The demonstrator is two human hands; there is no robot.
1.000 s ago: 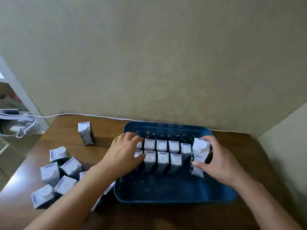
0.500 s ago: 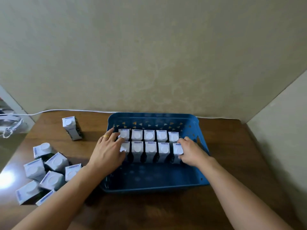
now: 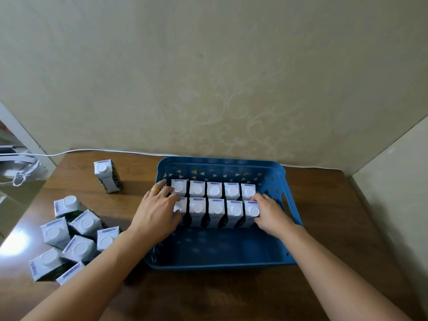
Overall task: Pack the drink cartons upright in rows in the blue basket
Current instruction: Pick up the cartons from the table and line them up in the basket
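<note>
Drink cartons (image 3: 215, 200) stand upright in two rows of five at the far end of the blue basket (image 3: 289, 205), white caps up, the near half of the basket floor bare. From the head view, the left hand (image 3: 157, 212) lies over the left end of both rows, fingers spread and fairly straight, touching the carton tops; a gold ring (image 3: 154, 190) sits on one finger. The right hand (image 3: 269, 213) pinches the front row's rightmost carton (image 3: 252, 210) between thumb and fingers. On the brown surface (image 3: 231, 295), left of the basket, a cluster of loose cartons (image 3: 71, 237) waits, with a single carton (image 3: 107, 176) standing apart farther back. A white cable (image 3: 92, 150) runs along the wall.
</note>
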